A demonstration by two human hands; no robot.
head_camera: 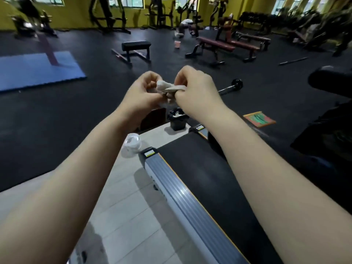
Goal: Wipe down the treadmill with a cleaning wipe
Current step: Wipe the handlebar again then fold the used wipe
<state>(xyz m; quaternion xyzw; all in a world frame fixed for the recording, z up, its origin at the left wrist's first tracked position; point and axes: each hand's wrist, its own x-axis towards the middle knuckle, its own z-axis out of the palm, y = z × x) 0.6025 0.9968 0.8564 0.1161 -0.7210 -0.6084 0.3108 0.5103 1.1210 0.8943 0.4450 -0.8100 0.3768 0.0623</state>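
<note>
Fingers (150, 80) of the left hand (142, 92) are curled in and pinching one end of a crumpled white wipe (168, 87), and those of the right hand (194, 86) are clamped on the other end, so the wad is held taut between the two, up in the air above the far end of the treadmill (202, 178). Both bare forearms reach out over the treadmill's black belt and its grey ribbed side rail (179, 195). Just past the treadmill's far end, under the hands, stands a small black bin (177, 121) with white scraps in it. To the left of the rail's end cap, on the pale tiled floor, sits a clear plastic container (131, 144). Beyond the treadmill on the dark gym floor lie a barbell (231, 86), a black flat bench (136, 49) and a blue mat (36, 70).
</note>
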